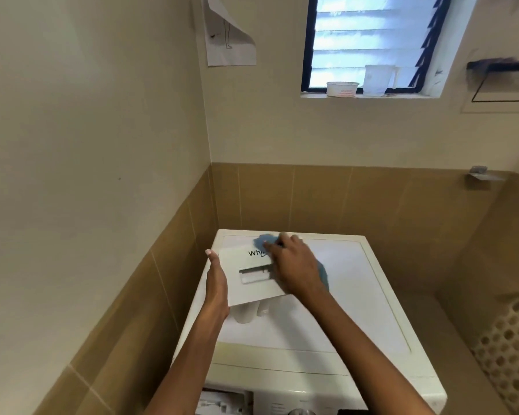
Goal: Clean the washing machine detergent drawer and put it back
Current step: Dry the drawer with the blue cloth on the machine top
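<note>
Cleaning seems midway: straight-fingered left hand [215, 283] steadies white plastic detergent drawer [246, 283], right hand [294, 265] grips blue cloth [259, 241] against it; refitting remains.

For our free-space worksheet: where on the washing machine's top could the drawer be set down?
The right half of the washing machine top, from the blue cloth to its right rim, is bare; so is the front strip between the forearms. The back-left is crowded: the drawer, left hand and right hand.
</note>
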### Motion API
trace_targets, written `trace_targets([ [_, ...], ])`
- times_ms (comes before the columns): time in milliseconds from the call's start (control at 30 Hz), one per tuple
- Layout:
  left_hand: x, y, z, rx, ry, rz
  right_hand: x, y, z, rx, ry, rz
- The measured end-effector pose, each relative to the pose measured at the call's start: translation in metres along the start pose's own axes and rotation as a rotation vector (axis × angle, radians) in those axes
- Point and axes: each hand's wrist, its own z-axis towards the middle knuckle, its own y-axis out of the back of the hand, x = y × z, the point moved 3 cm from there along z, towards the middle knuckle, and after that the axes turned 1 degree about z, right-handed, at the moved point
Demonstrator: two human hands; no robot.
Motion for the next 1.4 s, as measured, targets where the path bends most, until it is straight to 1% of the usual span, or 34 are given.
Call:
trace_targets([
  [67,-0.003,-0.004,-0.004,0.007,-0.007,0.047,-0.014,0.000,-0.001,-0.015,-0.243,-0.029],
  [100,-0.005,-0.007,-0.007,0.011,-0.040,0.089,-0.013,-0.002,-0.003,-0.015,-0.324,-0.002],
  [133,-0.008,-0.010,-0.010,0.017,-0.087,0.119,-0.008,-0.008,-0.003,-0.004,-0.358,0.031],
  [200,-0.013,-0.014,-0.009,0.006,-0.172,0.175,0.008,-0.021,-0.002,0.024,-0.325,0.103],
  [267,-0.015,-0.018,-0.007,0.006,-0.208,0.240,0.022,-0.030,-0.001,0.031,-0.250,0.183],
  [333,-0.018,-0.019,-0.004,-0.018,-0.198,0.248,0.035,-0.029,-0.001,0.002,-0.123,0.209],
  [400,-0.023,-0.019,-0.002,-0.049,-0.207,0.214,0.045,-0.020,-0.004,-0.044,0.046,0.209],
  [467,-0.025,-0.018,0.001,-0.048,-0.223,0.159,0.044,-0.010,-0.007,-0.050,0.159,0.207],
  [533,-0.025,-0.019,0.002,-0.055,-0.208,0.119,0.035,-0.003,-0.010,-0.026,0.236,0.201],
  [600,-0.023,-0.020,0.006,-0.069,-0.155,0.102,0.026,0.002,-0.013,0.020,0.292,0.196],
  [667,-0.021,-0.023,0.006,-0.041,-0.132,0.102,0.015,0.008,-0.017,0.067,0.326,0.183],
  [767,-0.015,-0.020,0.006,-0.010,-0.111,0.105,-0.008,0.014,-0.025,0.153,0.313,0.199],
  [833,-0.010,-0.013,0.010,-0.020,-0.082,0.096,-0.027,0.018,-0.028,0.165,0.263,0.215],
  [933,-0.005,-0.006,0.013,-0.020,-0.035,0.099,-0.040,0.028,-0.024,0.172,0.173,0.125],
  [967,-0.003,-0.005,0.013,-0.017,-0.027,0.101,-0.037,0.030,-0.022,0.176,0.161,0.083],
  [1033,0.001,-0.008,0.010,-0.011,-0.019,0.115,-0.016,0.028,-0.018,0.196,0.207,0.033],
  [1133,0.007,-0.012,0.007,-0.024,-0.033,0.148,0.026,0.008,-0.016,0.252,0.277,0.032],
  [1233,0.003,-0.008,0.007,-0.040,-0.038,0.144,0.037,0.000,-0.013,0.208,0.234,0.020],
  [1333,0.000,-0.004,0.010,-0.042,-0.023,0.117,0.030,0.002,-0.017,0.178,0.196,-0.105],
  [1400,0.001,-0.005,0.009,-0.047,-0.028,0.103,0.023,0.003,-0.020,0.178,0.113,-0.183],
])
